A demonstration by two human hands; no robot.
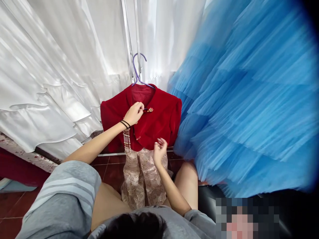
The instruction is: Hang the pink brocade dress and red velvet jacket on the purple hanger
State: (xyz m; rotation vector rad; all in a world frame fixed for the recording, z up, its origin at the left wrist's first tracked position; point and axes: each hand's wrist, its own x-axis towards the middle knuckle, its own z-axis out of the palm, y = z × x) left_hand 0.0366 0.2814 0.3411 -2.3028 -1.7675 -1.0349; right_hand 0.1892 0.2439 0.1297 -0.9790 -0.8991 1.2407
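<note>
A red velvet jacket hangs in front of me on a purple hanger. My left hand, with dark bands at the wrist, is closed in a pinch on the jacket's front edge near the neckline. Just right of those fingers is a gold jewelled brooch. Lower down, my right hand is in front of the hem, its fingers curled towards the thumb; anything between them is too small to make out. A beaded fringe dangles on the left. Below the jacket hangs patterned pinkish-gold brocade cloth.
White satin gowns hang along the left and back, around a metal rack post. Layered blue tulle fills the right side. My legs flank the brocade over a dark red tiled floor. A black seat is at lower right.
</note>
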